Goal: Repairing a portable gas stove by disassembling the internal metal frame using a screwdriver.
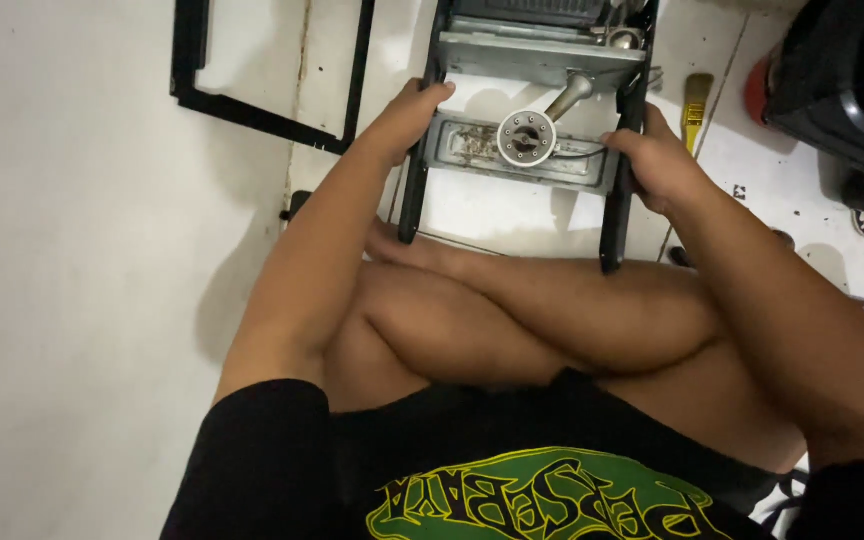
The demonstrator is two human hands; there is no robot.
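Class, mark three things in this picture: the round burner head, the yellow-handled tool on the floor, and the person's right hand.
round burner head (pixel 525 137), head view, on its flat top face.
yellow-handled tool (pixel 694 108), head view, on the handle.
right hand (pixel 652 160), head view, on the back of the hand gripping the frame's side rail.

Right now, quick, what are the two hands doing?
Left hand: closed on the left black rail of the stove frame.
Right hand: closed on the frame's right black rail.
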